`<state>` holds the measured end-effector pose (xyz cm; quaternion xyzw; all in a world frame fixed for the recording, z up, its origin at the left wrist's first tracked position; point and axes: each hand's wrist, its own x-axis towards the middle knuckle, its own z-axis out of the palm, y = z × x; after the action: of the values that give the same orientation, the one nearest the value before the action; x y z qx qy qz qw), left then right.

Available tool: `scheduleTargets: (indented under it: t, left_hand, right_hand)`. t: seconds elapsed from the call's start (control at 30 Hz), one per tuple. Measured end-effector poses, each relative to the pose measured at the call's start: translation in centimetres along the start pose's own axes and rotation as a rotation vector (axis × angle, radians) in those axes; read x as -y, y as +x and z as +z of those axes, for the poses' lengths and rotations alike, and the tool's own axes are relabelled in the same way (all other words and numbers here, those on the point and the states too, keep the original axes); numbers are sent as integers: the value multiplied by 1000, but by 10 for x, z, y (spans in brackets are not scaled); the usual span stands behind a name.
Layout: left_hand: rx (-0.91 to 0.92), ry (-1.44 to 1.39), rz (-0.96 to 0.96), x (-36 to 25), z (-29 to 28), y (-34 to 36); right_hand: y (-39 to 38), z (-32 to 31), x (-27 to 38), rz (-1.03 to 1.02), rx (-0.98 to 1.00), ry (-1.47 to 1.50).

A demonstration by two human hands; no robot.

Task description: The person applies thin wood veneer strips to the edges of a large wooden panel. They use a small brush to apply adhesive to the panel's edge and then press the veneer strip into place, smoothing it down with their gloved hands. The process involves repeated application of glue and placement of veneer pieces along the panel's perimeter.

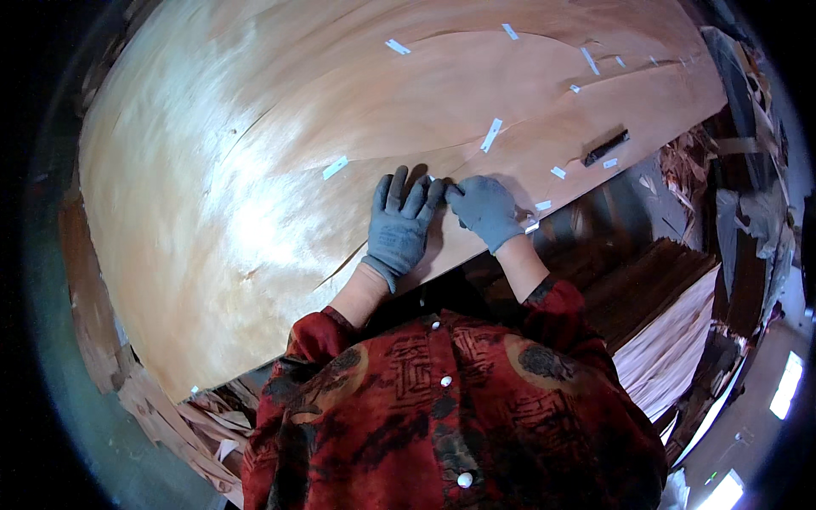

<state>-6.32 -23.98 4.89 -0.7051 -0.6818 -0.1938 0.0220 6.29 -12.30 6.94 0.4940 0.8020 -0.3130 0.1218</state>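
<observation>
Head view: left hand (398,229), fingers slightly spread, on a tan sheet (255,127) extending toward 11 o'clock; right hand (489,208), at its 3 o'clock, fingers curled narrowly, any held object indiscernible; dark block (606,147) farther, toward 2 o'clock.

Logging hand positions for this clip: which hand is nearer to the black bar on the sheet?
Right: the right hand is to the left of the black bar; the left hand is farther left.
</observation>
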Motion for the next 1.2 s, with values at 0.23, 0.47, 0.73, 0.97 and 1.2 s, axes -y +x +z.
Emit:
scheduleTargets:
  t: [0.23,0.47,0.73,0.97,1.2]
  left_hand:
    - [-42,-73,-33,-3,-3,6]
    - [-56,-151,-91,-6,-18,4]
    - [-165,-70,-324,17,-76,-94]
    - [-126,3,-414,27,-45,-164]
    - [-233,-27,-380,29,-47,-155]
  right_hand:
    - [-11,-35,-14,-98,191,245]
    - [-2,-76,-54,-282,82,31]
    - [-64,3,9,-240,403,619]
    - [-51,51,81,-332,338,435]
    - [-42,60,97,-231,249,290]
